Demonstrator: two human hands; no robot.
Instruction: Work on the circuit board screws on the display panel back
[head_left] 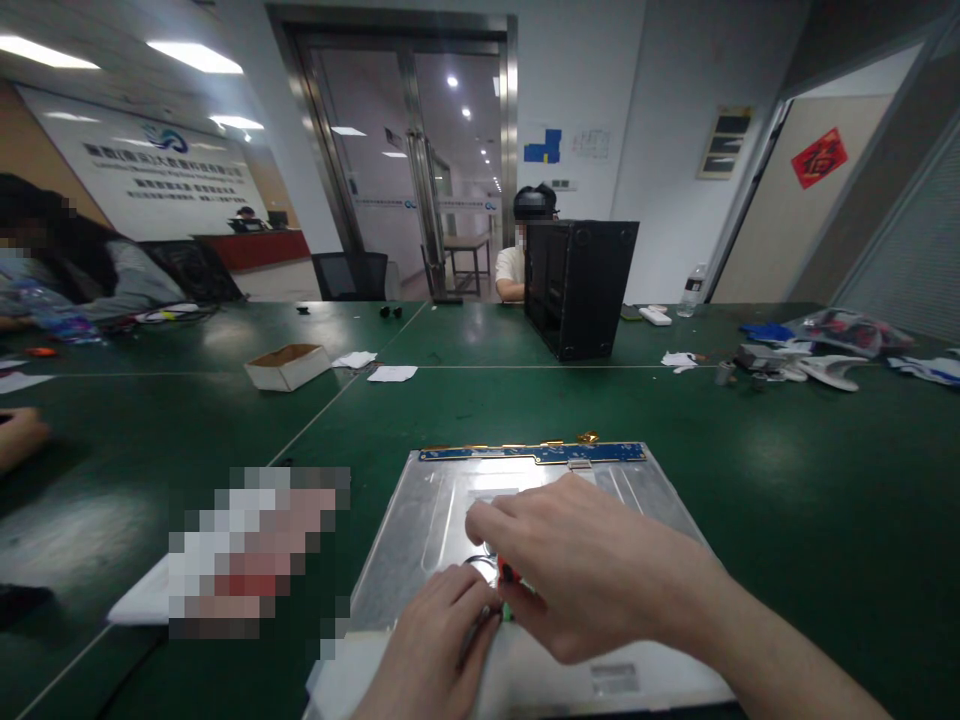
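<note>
A flat silver metal panel (442, 510), like the back of a display screen, lies before me with a narrow blue circuit board (600, 453) along its far edge. My right hand (577, 560) is closed over the panel's middle around an orange-and-black tool (508, 571), mostly hidden by the fingers. Close beside it, my left hand (442, 630) has its fingertips and thumb drawn together low on the panel. What they pinch, if anything, is hidden. A small green bit (508, 611) shows between the two hands.
A blurred-out white and reddish item (142, 595) lies left of the panel. Farther off stand an open box (289, 368) and a black computer case (581, 290), with a person behind it. Loose parts (795, 362) lie at right. Another person's hand (21, 438) shows at left.
</note>
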